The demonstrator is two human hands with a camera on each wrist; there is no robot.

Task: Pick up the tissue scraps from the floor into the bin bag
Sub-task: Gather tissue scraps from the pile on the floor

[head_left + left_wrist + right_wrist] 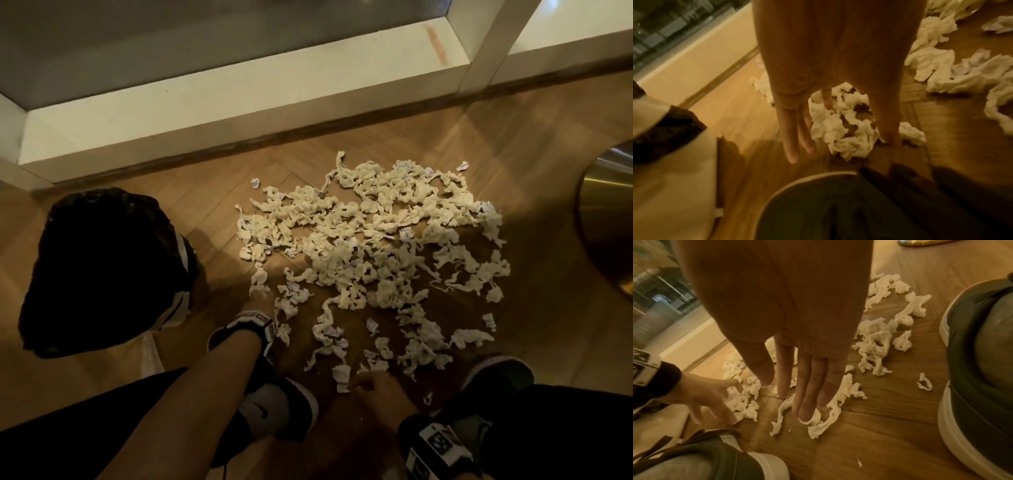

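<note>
While both hands are down at floor level, nothing is seen gripped in either. White crumpled tissue scraps point(370, 246) are spread over the brown herringbone wooden floor point(534, 144), centre and centre-right of the head view. Black plastic bin bag point(102, 274) sits at left of frame, mouth open, well apart from the main pile.

Left hand point(830, 68) is placed at the pile's lower-left edge; fingers point(791, 146) are seen straight and spread in the left wrist view, a loose clump of scraps lying between fingers and thumb, not clamped.

Right hand point(789, 321) is at lower centre of the head view; fingers point(807, 386) are held straight and together in the right wrist view, tips touching a twisted strip of tissue on the floor.

Dark sneakers with white soles point(281, 411) are seen at the bottom edge, either side of the right hand. White window ledge point(239, 102) runs across the top; round brass-coloured base point(609, 219) at right edge.
</note>
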